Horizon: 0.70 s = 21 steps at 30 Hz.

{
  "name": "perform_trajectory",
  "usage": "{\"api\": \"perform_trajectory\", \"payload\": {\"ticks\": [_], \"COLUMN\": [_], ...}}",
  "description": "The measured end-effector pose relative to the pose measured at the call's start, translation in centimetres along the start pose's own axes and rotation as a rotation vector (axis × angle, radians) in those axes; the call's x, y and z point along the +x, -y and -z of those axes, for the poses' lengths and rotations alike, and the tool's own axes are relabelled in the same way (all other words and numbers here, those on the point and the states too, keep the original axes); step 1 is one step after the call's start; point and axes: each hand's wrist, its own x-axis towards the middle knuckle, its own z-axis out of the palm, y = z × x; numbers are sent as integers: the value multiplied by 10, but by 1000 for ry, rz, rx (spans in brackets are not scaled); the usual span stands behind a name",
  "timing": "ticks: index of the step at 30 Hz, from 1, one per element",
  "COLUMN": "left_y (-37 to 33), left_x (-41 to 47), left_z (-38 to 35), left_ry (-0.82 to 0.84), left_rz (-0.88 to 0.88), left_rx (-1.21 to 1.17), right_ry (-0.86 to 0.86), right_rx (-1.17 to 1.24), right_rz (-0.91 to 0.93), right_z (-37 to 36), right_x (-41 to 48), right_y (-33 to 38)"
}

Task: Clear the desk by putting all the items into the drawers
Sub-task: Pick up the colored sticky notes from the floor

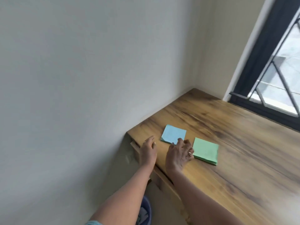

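Two pads of paper are what is left to clear: a blue pad and a green pad, both lying flat on the wooden desk near its left end, close together but not touching.

My right hand sits between them, palm down and wrist low over the front of the desk. Its fingers are loosely bent, with the tips at the near corner of the blue pad. It holds nothing, and the motion blur hides whether the thumb has found the edge.

The sheets look loose and a little fanned at that corner. To lift them well, I judge I should slide the thumb under the whole stack and press from above, so that no sheets peel off and stay behind.

My left hand rests on the desk's front left corner with relaxed fingers, gripping nothing. The drawer fronts sit just under that edge, so this hand is well placed to pull one out while the other carries the pad across.

A blue bin stands on the floor below, and a barred window is off to the right.
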Motion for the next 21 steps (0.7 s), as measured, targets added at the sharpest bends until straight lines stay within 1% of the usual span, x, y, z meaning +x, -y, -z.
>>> {"api": "perform_trajectory", "payload": {"ticks": [3,5,8,12,15,19,21], "left_y": [23,43,74,111,142,179,194], "left_x": [-25,-47,-86,-156,-228,-331,-385], "left_z": [21,38,60,80,95,115,126], "left_ry": [-84,-149,-210,-292,-386,-556,-627], "left_rz": [-5,26,135,314,456,585,655], "left_rx": [-4,20,75,48,-9,-78,-72], "right_ry": [75,133,193,265,341,467,530], "right_rx": [-30,-64,-117,-143,-173,-221,-259], "right_rz": [122,173,261,397,539,755,839], "right_z": [-13,-22,-35,-45,-41,-26,-18], "right_x": [-30,-52,-91,-166,-239,-330,-375], "right_y": [6,6,0,-16,-37,-78,-101]}}
